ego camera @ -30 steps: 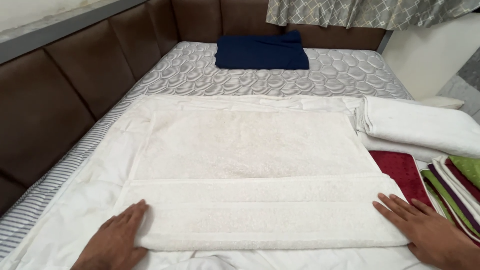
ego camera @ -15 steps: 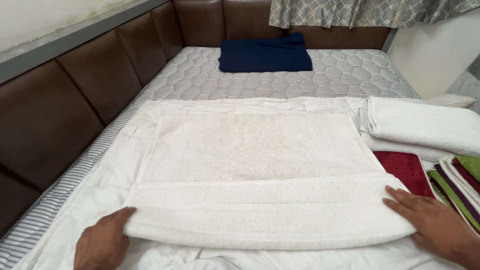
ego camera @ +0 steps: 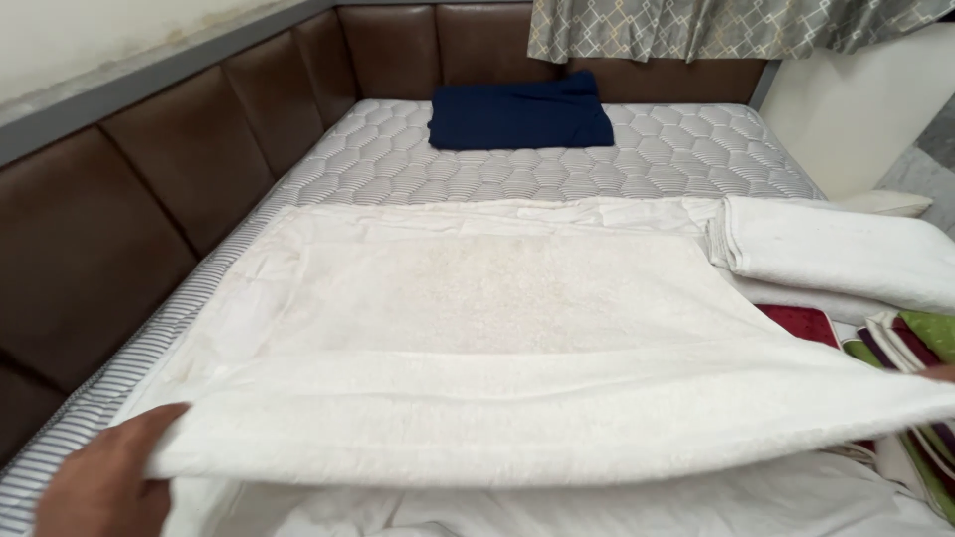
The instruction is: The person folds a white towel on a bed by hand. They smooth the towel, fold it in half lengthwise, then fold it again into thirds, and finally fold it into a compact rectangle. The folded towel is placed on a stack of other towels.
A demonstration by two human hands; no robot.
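Note:
A white towel point(ego camera: 497, 308) lies spread on the bed, its near part folded into a thick band that is lifted off the sheet. My left hand point(ego camera: 104, 482) grips the band's left end at the bottom left of the view. My right hand point(ego camera: 940, 374) is almost wholly hidden behind the band's right end; only a fingertip shows at the right edge, where the towel is held up.
A folded navy cloth point(ego camera: 519, 114) lies at the far end of the quilted mattress point(ego camera: 686, 149). A folded white towel point(ego camera: 836, 249) sits at the right, above a dark red cloth point(ego camera: 801, 323) and a striped green one point(ego camera: 920, 348). Brown padded panels point(ego camera: 149, 189) line the left.
Both hands went from resting flat on the folded band to gripping its ends, and the band has risen off the bed toward me.

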